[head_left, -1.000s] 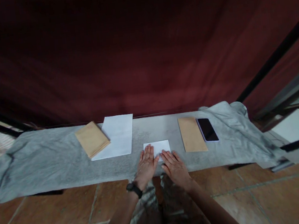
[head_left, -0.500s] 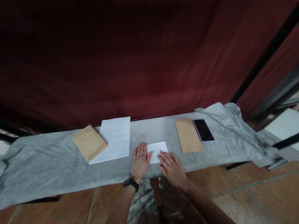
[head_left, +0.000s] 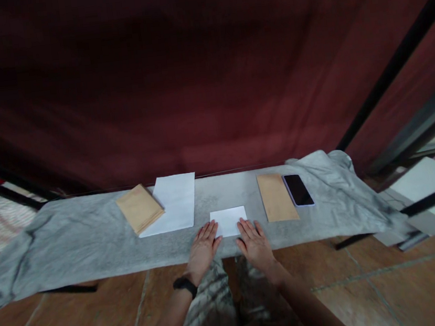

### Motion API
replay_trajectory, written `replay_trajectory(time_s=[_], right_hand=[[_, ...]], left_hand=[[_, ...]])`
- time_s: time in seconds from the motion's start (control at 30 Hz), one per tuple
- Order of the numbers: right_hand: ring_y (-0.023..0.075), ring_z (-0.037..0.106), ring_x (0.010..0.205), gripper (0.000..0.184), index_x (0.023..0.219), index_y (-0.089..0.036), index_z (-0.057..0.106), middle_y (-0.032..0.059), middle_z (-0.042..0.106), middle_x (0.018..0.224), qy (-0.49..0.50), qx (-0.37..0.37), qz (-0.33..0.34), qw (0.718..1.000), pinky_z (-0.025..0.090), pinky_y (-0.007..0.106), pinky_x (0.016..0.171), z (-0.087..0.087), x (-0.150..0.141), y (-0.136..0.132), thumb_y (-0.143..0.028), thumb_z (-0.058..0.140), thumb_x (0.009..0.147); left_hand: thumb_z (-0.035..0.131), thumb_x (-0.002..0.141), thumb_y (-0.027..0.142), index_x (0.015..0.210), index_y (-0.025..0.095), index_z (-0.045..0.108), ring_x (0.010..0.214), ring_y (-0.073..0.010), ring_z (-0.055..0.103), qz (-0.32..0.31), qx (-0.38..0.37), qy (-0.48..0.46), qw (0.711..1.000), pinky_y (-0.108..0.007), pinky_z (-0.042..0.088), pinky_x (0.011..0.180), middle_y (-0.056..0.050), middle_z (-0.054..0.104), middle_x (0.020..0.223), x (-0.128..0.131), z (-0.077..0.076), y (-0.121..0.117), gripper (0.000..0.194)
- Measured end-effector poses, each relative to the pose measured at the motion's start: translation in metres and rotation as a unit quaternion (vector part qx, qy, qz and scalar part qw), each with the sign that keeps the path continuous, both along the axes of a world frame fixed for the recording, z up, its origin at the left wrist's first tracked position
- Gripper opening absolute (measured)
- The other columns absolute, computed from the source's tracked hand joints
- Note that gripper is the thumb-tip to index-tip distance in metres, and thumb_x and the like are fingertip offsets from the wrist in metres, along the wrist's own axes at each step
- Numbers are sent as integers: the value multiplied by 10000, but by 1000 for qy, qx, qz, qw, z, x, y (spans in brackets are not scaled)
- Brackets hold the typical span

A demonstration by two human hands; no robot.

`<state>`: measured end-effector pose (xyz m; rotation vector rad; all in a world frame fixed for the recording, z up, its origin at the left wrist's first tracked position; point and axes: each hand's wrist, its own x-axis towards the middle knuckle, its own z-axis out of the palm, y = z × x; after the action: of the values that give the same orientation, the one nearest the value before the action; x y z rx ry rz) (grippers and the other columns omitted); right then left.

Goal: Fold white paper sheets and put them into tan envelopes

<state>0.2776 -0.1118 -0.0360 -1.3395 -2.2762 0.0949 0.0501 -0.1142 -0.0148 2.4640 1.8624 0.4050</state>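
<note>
A small white piece of paper (head_left: 228, 221), looking folded, lies flat near the front edge of the grey cloth. My left hand (head_left: 204, 246) rests flat with its fingers out at the paper's left edge; a black band circles that wrist. At the paper's right edge lies my right hand (head_left: 255, 244), fingers stretched and slightly apart. Neither hand grips anything. To the right is a single brown envelope (head_left: 277, 198). On the left, larger white sheets (head_left: 177, 202) lie partly under a stack of brown envelopes (head_left: 139, 209).
A phone (head_left: 298, 190) with a dark screen lies right of the single envelope. Grey cloth (head_left: 84, 243) covers the narrow table and bunches up at its right end. A dark red curtain (head_left: 209, 95) hangs behind. A white board (head_left: 429, 192) stands at the far right.
My right hand has slid right across the white paper to its right edge. My left hand has shifted slightly down and left, uncovering more of the paper. The view has moved a little.
</note>
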Motion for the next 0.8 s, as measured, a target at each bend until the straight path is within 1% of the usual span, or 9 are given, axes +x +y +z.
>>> replay_trajectory(time_s=[0.13, 0.23, 0.3, 0.4, 0.47, 0.57, 0.63, 0.73, 0.8], right_hand=[[249, 433, 1415, 509, 1500, -173, 422, 125, 478, 1519, 5, 11, -8, 1000, 242, 505, 1207, -4, -1, -1, -331, 453, 1017], [246, 444, 1409, 496, 1489, -176, 439, 121, 485, 1513, 10, 17, -11, 1000, 234, 498, 1209, -5, -2, 0, -332, 455, 1018], [242, 446, 1408, 488, 1480, -175, 451, 119, 486, 1513, 13, 19, -12, 1000, 234, 493, 1209, -5, -2, 0, -327, 459, 1016], [230, 459, 1398, 464, 1456, -175, 483, 115, 512, 1493, 23, 17, -16, 999, 243, 482, 1207, -4, -2, 0, -310, 464, 1012], [221, 481, 1380, 438, 1428, -183, 517, 108, 547, 1466, 36, 10, -25, 999, 256, 472, 1203, -3, -3, 0, -289, 471, 1006], [206, 525, 1337, 400, 1366, -213, 580, 84, 598, 1419, 77, -11, -36, 996, 290, 466, 1190, -1, -3, 3, -233, 483, 979], [197, 566, 1288, 387, 1296, -238, 632, 65, 649, 1357, 146, -41, -33, 988, 325, 467, 1173, 1, -2, 7, -184, 479, 945], [206, 638, 1168, 327, 1129, -246, 708, 60, 724, 1207, 303, -108, -34, 946, 424, 442, 1098, 5, 5, 16, -189, 481, 902], [221, 675, 1067, 275, 1052, -228, 716, 72, 745, 1111, 366, -136, -48, 919, 503, 411, 996, 8, 11, 24, -255, 488, 903]], left_hand=[[448, 1000, 311, 1366, 173, 576, 1355, -249, 513, -6, -30, 29, 999, -426, 436, 1119, -128, 573, 1435, -1, 3, 3, 411], [435, 994, 241, 1344, 148, 590, 1359, -261, 508, -20, -35, 64, 997, -421, 430, 1120, -158, 574, 1426, 0, 3, 2, 394], [426, 970, 163, 1360, 167, 576, 1368, -257, 498, -30, -31, 78, 996, -425, 422, 1124, -161, 565, 1435, 0, 2, 1, 417], [415, 891, 31, 1386, 207, 550, 1365, -233, 502, -38, -33, 90, 995, -400, 426, 1116, -135, 560, 1447, -3, 3, 0, 542], [407, 878, 18, 1373, 207, 560, 1336, -222, 530, -36, -35, 82, 995, -379, 442, 1095, -120, 579, 1429, -4, 5, 3, 552], [406, 954, 145, 1273, 209, 629, 1247, -225, 597, -16, -12, 25, 999, -394, 475, 1059, -102, 663, 1317, -4, 12, 7, 394], [408, 988, 247, 1171, 223, 675, 1215, -229, 610, -1, 26, -36, 999, -418, 466, 1069, -88, 707, 1227, -1, 20, 9, 324], [446, 981, 344, 1013, 239, 710, 1147, -235, 634, 5, 55, -145, 988, -426, 439, 1081, -74, 739, 1114, 6, 34, 9, 285], [523, 939, 407, 928, 249, 719, 1005, -231, 668, 27, 24, -249, 968, -385, 481, 996, -55, 754, 1003, 12, 45, 10, 253]])
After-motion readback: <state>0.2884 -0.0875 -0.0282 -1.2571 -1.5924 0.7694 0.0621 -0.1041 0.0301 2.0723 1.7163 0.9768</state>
